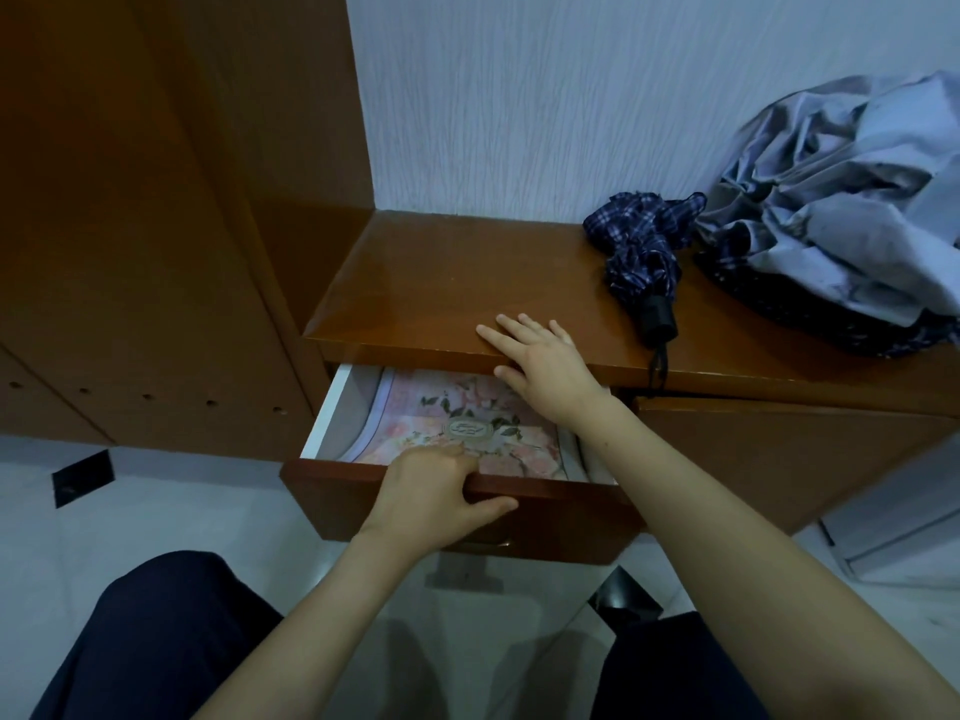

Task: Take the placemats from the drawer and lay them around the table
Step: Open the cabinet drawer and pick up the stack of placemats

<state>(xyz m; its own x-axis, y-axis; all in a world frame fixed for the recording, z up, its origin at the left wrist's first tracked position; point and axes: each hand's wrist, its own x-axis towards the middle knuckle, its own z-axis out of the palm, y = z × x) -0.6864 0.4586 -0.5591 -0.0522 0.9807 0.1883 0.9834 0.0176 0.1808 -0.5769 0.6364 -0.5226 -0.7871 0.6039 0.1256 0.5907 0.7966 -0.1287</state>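
Nearest us, our left hand [436,491] curls over the top edge of the drawer front [374,498], fingers hooked inside and thumb pressed on the outer face, so it is closed on the wood and not on any mat. The drawer [324,407] stands partly open beneath the cabinet top.

Inside the drawer lie the placemats [467,413]: a floral pink one on top with an oval printed emblem, and pale edges of others showing under it along the left of the drawer. They look thin, flat and light, probably a flexible plastic or laminated sheet with a smooth face, so we judge them slippery against each other and likely to sag if held by one corner. The near edge, just behind the drawer front, seems the best place to pinch the stack, with the other hand sliding under the far side to support it. How many there are, we cannot tell.

Beyond the drawer, our right hand [540,356] rests flat and spread on the desk [415,283], holding nothing, bracing us.

Farther back on the desk, right of that hand, lie a folded checked umbrella [639,252] and a heap of grey cloth [841,200].
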